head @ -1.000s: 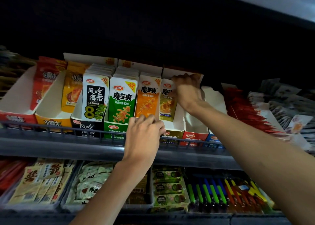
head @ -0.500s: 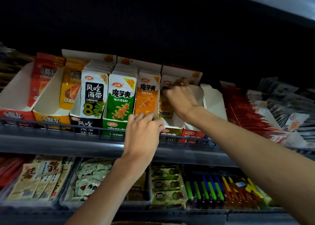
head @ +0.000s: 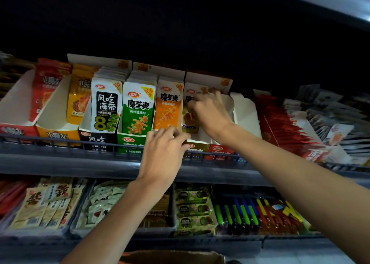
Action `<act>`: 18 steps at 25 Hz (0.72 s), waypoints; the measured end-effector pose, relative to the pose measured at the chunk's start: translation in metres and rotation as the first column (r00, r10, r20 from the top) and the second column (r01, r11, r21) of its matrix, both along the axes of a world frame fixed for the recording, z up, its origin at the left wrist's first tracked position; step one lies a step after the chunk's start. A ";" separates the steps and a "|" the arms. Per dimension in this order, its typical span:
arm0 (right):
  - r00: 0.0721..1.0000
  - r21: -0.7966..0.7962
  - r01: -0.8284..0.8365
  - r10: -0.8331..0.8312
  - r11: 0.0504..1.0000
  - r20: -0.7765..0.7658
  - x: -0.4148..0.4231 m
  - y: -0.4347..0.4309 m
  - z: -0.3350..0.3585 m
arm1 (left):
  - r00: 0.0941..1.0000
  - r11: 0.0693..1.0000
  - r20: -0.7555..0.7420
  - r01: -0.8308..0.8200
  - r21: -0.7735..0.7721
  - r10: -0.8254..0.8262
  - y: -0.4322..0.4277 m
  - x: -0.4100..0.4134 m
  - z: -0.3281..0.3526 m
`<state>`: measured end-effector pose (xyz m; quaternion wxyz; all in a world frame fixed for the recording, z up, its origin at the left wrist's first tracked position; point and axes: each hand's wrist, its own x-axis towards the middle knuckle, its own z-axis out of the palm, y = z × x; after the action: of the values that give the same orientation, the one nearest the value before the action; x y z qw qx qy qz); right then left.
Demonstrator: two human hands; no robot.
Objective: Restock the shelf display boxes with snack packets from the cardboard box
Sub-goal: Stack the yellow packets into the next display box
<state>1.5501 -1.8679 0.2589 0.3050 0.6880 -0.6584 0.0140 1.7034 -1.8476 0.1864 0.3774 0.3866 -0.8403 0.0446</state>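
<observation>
A row of display boxes stands on the upper shelf behind a wire rail [head: 60, 144]. My right hand [head: 208, 113] reaches into the olive-fronted display box [head: 197, 146] and grips the yellow snack packets [head: 189, 121] standing in it. My left hand [head: 163, 153] rests with curled fingers on the front edge of the orange packet box, beside the orange packets [head: 168, 107]. The green packets [head: 138, 107] and black-label packets [head: 106, 107] fill their boxes to the left. A corner of the cardboard box [head: 172, 257] shows at the bottom edge.
An empty white display box [head: 246, 113] stands right of my right hand, with red packets [head: 286, 127] beyond it. Red and yellow half-filled boxes [head: 18, 111] sit at the far left. The lower shelf holds trays of snacks [head: 50, 205] and coloured lighters [head: 250, 213].
My right hand has moved down from the box's back flap onto the yellow packets. My left hand has stayed at the box front. The camera has tilted slightly up.
</observation>
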 end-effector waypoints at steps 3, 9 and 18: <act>0.972 -0.143 -0.125 0.150 0.982 0.181 -0.001 0.033 -0.007 | 1.000 1.000 0.015 -0.002 -0.006 0.002 0.015 0.013 0.004; 0.785 -0.092 -0.264 0.269 0.960 0.557 0.026 0.136 -0.072 | 0.971 0.982 0.150 0.180 0.057 -0.187 0.044 0.059 -0.024; 0.670 0.683 -0.374 -0.327 0.627 0.667 0.076 0.202 -0.309 | 0.640 0.674 0.712 -0.392 0.626 -0.289 0.087 0.157 -0.210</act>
<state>1.6261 -1.6659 -0.0498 -0.3185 0.6898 -0.6501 0.0109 1.8608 -1.7611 -0.0233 -0.2062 0.4731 -0.8471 -0.1265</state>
